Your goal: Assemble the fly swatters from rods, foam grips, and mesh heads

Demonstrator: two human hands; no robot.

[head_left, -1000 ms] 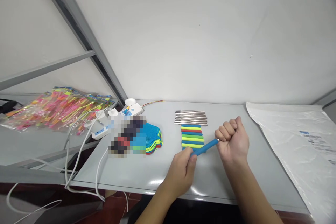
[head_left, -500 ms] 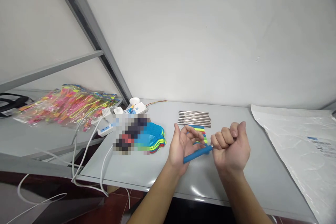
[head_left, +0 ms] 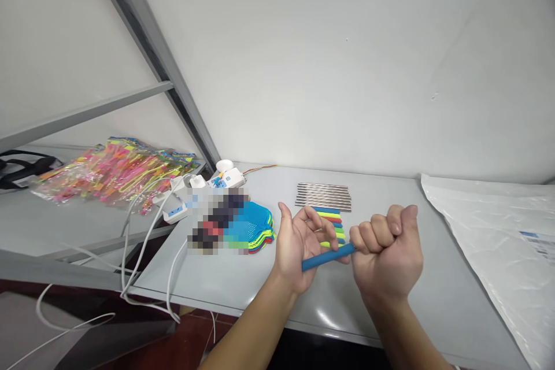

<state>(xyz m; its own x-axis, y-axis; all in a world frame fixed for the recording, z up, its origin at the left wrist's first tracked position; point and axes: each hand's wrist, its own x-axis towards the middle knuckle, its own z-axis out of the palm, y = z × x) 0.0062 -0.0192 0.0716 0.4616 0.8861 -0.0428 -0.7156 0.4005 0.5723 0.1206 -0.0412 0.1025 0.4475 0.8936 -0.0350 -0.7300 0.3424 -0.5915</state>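
A blue tubular handle (head_left: 323, 259) slants across the palm of my left hand (head_left: 299, 243). That palm faces up, its fingers half curled and apart, not wrapped round the handle. The lower end of the handle presses against the heel of the palm. My right hand (head_left: 385, 251) is a closed fist, thumb up, at the handle's other end. It grips a thin metal rod, now hidden inside the fist and handle. Beyond my hands lie several blue, yellow, red and green handles (head_left: 332, 221) in a row, partly covered by my left fingers. Behind them lies a row of silver metal rods (head_left: 323, 195).
Stacked perforated mesh paddles (head_left: 258, 222) in blue, yellow and red lie left, beside a blurred patch. White power strips (head_left: 176, 211) and cables (head_left: 169, 277) run along the left edge. Packaged colourful items (head_left: 130, 170) lie further left. A white plastic bag (head_left: 485, 231) covers the right side.
The silver rod showing between the blue handle and my right fist is no longer visible; the handle now meets the fist. My right hand sits slightly further right in view.
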